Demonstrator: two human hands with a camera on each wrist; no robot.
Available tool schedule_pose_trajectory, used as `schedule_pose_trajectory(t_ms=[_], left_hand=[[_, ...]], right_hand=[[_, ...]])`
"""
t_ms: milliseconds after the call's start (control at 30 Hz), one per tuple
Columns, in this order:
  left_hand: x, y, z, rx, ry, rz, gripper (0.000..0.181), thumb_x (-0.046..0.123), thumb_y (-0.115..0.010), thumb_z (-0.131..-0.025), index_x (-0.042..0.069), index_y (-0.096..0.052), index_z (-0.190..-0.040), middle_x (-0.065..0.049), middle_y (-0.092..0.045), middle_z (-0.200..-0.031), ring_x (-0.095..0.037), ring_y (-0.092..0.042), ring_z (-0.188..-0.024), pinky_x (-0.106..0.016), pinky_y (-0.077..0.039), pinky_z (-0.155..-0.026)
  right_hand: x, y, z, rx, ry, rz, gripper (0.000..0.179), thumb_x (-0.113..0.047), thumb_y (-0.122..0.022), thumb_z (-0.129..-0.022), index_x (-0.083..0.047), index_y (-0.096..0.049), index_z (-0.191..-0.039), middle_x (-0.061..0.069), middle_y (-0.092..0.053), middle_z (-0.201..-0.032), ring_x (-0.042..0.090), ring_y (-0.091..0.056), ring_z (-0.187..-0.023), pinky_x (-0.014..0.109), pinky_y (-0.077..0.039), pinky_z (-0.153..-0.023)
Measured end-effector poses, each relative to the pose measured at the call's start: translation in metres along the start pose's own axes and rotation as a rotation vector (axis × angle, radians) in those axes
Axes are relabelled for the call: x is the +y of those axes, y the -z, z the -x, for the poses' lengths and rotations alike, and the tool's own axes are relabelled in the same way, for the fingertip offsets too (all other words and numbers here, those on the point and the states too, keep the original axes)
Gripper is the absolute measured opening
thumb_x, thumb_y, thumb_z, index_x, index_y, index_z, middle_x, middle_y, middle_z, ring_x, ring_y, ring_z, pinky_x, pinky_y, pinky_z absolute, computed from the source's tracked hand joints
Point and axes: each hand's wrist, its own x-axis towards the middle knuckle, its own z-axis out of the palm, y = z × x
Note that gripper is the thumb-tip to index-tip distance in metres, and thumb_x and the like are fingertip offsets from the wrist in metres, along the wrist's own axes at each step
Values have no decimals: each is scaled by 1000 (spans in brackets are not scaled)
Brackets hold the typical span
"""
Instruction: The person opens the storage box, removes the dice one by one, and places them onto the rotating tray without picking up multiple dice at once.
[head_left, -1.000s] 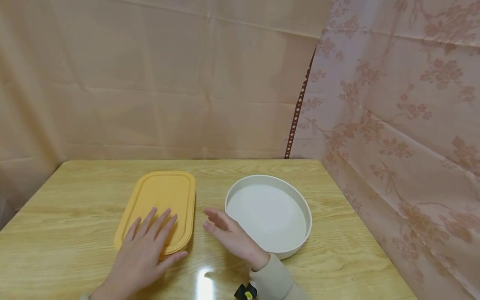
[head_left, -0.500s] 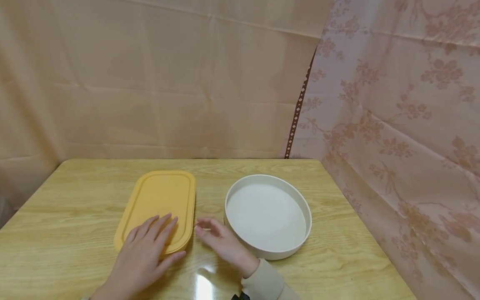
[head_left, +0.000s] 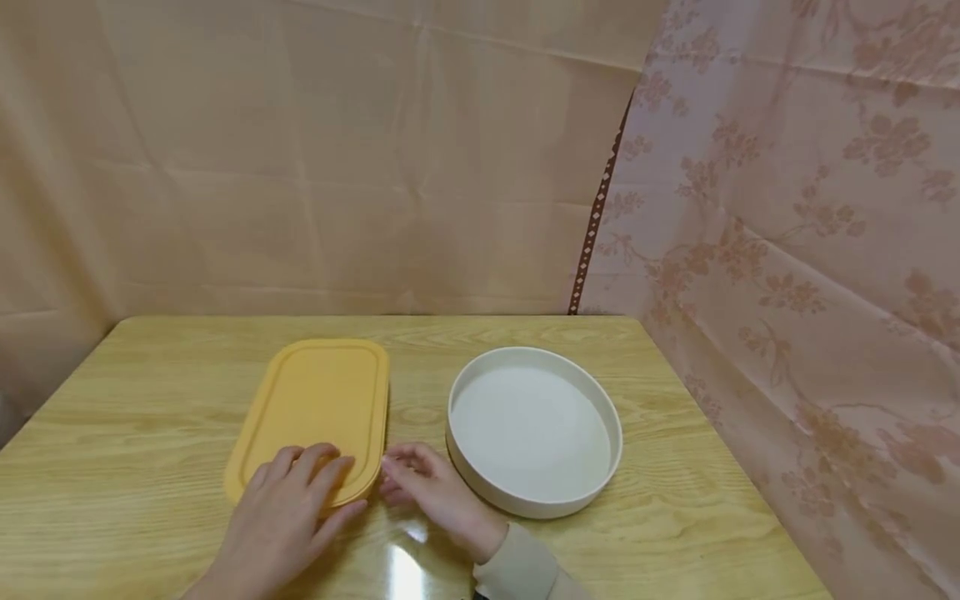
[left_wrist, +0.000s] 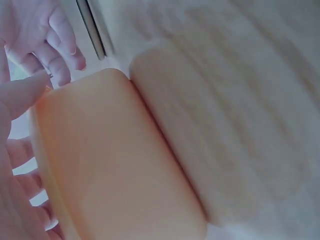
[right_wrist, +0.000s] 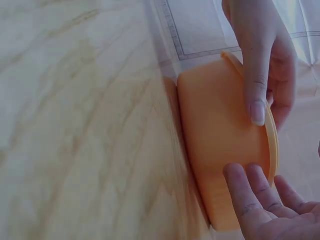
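Note:
A rectangular yellow lidded container (head_left: 326, 392) stands on the table, left of the middle. My left hand (head_left: 277, 508) lies over its near end, with bent fingers on the lid and the thumb at the lid's edge. In the right wrist view that thumb reaches down over the lid's rim (right_wrist: 272, 137). My right hand (head_left: 442, 500) is at the container's near right corner, fingers loosely bent. Its fingertips (right_wrist: 233, 172) overlap the container's side wall in the right wrist view. What the container holds is hidden by the lid.
A round white low-walled pan (head_left: 532, 433) sits just right of my right hand. The wood-grain table (head_left: 712, 525) reaches a plain beige curtain (head_left: 337, 167) at the back. A flowered pink curtain (head_left: 810, 250) runs along the right edge.
My right hand has moved left and slightly nearer, up to the container's corner. The left hand's fingers have drawn back and bent on the lid. Container and pan have stayed in place.

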Motion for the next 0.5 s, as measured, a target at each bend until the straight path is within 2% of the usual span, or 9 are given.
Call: schedule_pose_trajectory(t_ms=[167,333,433,500], left_hand=[[3,4,-5,-17,-22,-4,39,47,-81,-76,17,-59,-90,1,-59,-94,-18,-52,-84,-32,-45,-69],[9,8,-9,-76,-7,-40,39,42,-84,-75,17,-56,-85,6,-51,-80,-12,-44,-73,-26,-38,-60],[12,7,-10,-83,-7,-78,41,41,-83,-76,14,-51,-82,5,-43,-75,-14,-41,-70,-26,-33,-58],[14,5,-10,-63,-25,-111,43,41,-80,-78,13,-47,-80,4,-39,-73,-16,-40,-68,-27,-32,-57]], right_hand=[[1,-3,1,-1,-25,-47,29,-22,-59,-100,3,-57,-115,11,-68,-99,18,-69,-87,36,-59,-84],[3,-6,3,-31,-20,-70,26,-21,-56,-102,2,-54,-114,15,-69,-101,19,-69,-88,36,-59,-84],[4,-7,4,-37,-9,-86,25,-20,-56,-102,1,-53,-115,20,-69,-103,17,-68,-87,37,-59,-85],[4,-8,4,-35,-6,-94,24,-20,-57,-102,0,-52,-115,23,-69,-103,17,-68,-87,38,-59,-85]])
